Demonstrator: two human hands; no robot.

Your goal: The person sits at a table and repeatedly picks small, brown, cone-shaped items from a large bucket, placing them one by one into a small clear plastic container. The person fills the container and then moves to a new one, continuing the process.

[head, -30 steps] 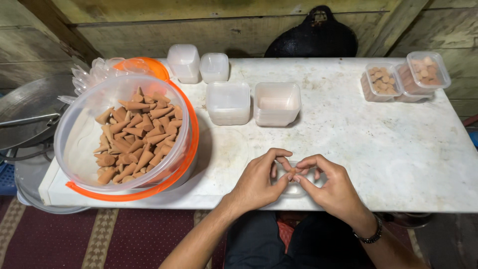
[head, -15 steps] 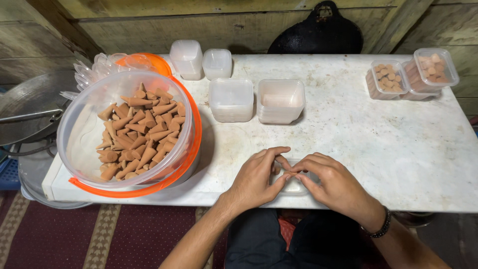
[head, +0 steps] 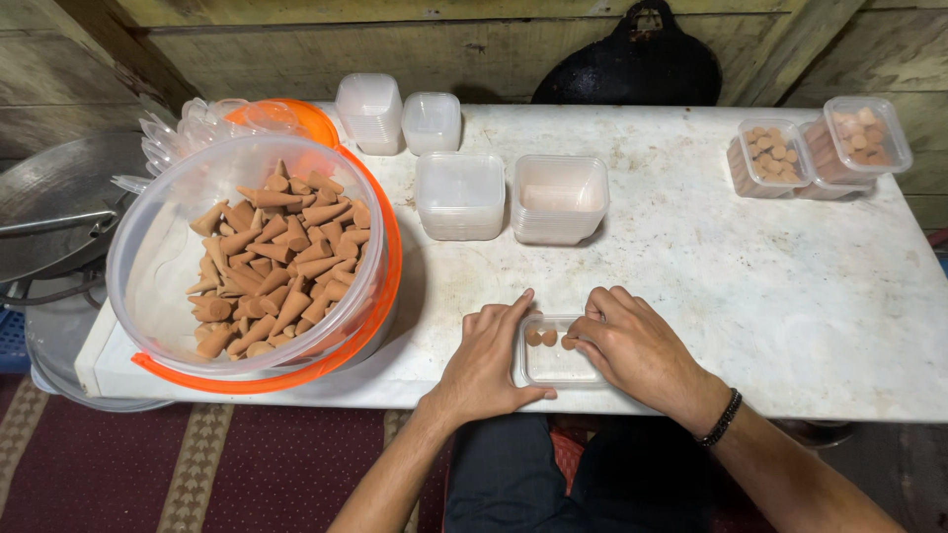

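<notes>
A small clear plastic box (head: 553,367) sits at the near edge of the white table (head: 750,286), with three brown cones (head: 549,338) standing along its far side. My left hand (head: 491,357) rests against the box's left wall, fingers wrapped on it. My right hand (head: 632,345) is at the box's right side, its fingertips touching the rightmost cone. A large clear tub (head: 247,262) with an orange lid beneath it holds several loose brown cones at the left.
Two stacks of empty clear boxes (head: 509,194) stand mid-table, two more stacks (head: 397,114) at the back. Two filled lidded boxes (head: 820,143) are at the far right. A dark pan (head: 632,69) leans on the wooden wall; a metal lid (head: 59,197) lies left.
My hands, which were pinched together over the box, have parted and lowered to its two sides; the cones now stand in the box.
</notes>
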